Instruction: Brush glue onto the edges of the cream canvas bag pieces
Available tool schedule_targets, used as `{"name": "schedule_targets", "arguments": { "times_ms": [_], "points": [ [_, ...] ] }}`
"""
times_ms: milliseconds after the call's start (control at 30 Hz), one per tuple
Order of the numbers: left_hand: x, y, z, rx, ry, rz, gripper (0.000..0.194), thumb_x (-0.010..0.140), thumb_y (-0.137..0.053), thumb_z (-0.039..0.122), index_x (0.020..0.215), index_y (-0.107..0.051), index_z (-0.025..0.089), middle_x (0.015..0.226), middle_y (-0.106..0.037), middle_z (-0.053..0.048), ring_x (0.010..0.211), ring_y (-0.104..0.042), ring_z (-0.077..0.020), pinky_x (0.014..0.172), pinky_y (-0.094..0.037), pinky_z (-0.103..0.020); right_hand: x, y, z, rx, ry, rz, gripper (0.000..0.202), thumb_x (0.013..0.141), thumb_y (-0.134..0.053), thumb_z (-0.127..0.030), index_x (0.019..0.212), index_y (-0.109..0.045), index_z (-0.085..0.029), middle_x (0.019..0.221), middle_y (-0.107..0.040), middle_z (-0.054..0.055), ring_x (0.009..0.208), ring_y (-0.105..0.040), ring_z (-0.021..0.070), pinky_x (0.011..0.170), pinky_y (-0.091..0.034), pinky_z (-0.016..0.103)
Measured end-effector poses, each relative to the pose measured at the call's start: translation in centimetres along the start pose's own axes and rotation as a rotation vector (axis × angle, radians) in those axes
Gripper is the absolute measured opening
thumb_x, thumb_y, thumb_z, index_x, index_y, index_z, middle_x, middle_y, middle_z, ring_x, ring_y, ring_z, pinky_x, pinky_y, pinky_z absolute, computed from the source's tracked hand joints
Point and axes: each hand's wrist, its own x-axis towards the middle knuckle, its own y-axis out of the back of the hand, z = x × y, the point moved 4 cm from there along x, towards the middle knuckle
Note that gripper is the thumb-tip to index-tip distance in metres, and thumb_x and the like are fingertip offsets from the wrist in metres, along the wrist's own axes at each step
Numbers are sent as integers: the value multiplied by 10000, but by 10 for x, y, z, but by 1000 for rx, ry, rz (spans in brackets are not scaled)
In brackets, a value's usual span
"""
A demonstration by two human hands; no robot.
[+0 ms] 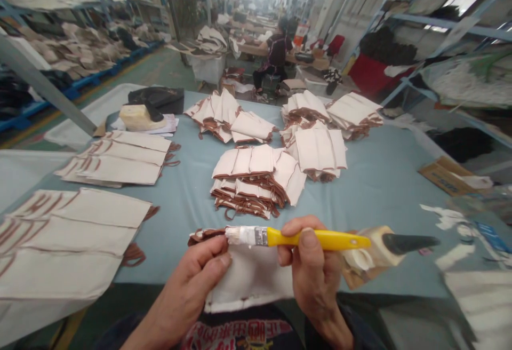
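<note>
Your left hand (204, 272) comes from the lower left, its thumb and fingers pinched together on the upper left corner of the cream piece (256, 272). Your right hand (314, 264) is raised on the other side, and it pinches the yellow handle of the brush (276, 237) between thumb and fingers. The brush lies almost level, with its bristles to the left; they are coated with white and meet the brown edge of the piece, just beside your left fingertips.

The cream piece is in front of your body, at the near edge of the desk (384, 179). Its face is pale and plain, the part near your left hand is brown and folded, and its lower edge has small dark marks.

Behind your right hand, a cream container (376, 240) sits on a cardboard piece (354, 279) — a black handle (410, 243) points out of it to the right, and something whitish shows at its opening. Stacks of cream pieces with brown edges (256, 179) lie farther on the desk, and more cream pieces (76, 232) overlap at the left. Beyond the desk, a pale bin (208, 68) carries heaped cloth (210, 40).
</note>
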Motion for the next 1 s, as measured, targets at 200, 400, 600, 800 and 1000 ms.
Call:
{"name": "schedule_targets", "arguments": {
  "times_ms": [200, 400, 600, 800, 1000],
  "points": [
    [-2, -1, -9, -17, 6, -10, 446, 854, -826, 581, 1079, -796, 196, 768, -689, -9, 628, -558, -129, 575, -461, -189, -4, -1, -1, -112, 109, -37, 332, 1100, -553, -474, 928, -713, -239, 561, -592, -61, 465, -554, 84, 475, -461, 164],
    [-5, -3, -10, 3, -2, -2, 436, 873, -802, 569, 1102, -795, 198, 782, -698, -21, 709, -620, -171, 604, -502, -202, -15, 13, -15, -127, 143, 35, 296, 1122, -510, -436, 973, -706, -272, 607, -604, -65, 498, -563, 88, 485, -445, 182],
    [-6, -11, -9, 24, 13, 6, 428, 851, -822, 543, 1084, -798, 184, 791, -709, -22, 647, -575, -142, 558, -470, -181, -33, 24, -14, -280, 287, -119, 219, 1116, -502, -371, 1048, -693, -287, 683, -647, -46, 582, -603, 130, 624, -507, 289],
    [-5, -24, -13, -35, 56, -20, 459, 851, -821, 518, 1153, -789, 174, 825, -738, -44, 683, -619, -159, 602, -517, -199, -34, 33, -16, -364, 419, -160, 224, 1120, -467, -371, 1050, -662, -284, 681, -665, -33, 558, -617, 160, 570, -490, 317],
    [-3, -29, -22, -53, 103, -13, 452, 832, -834, 499, 1140, -770, 174, 811, -726, -36, 692, -635, -169, 595, -518, -208, -28, 44, -21, -433, 450, -212, 240, 1116, -475, -365, 1028, -677, -271, 698, -677, -11, 574, -634, 169, 547, -494, 313]
  ]
}}
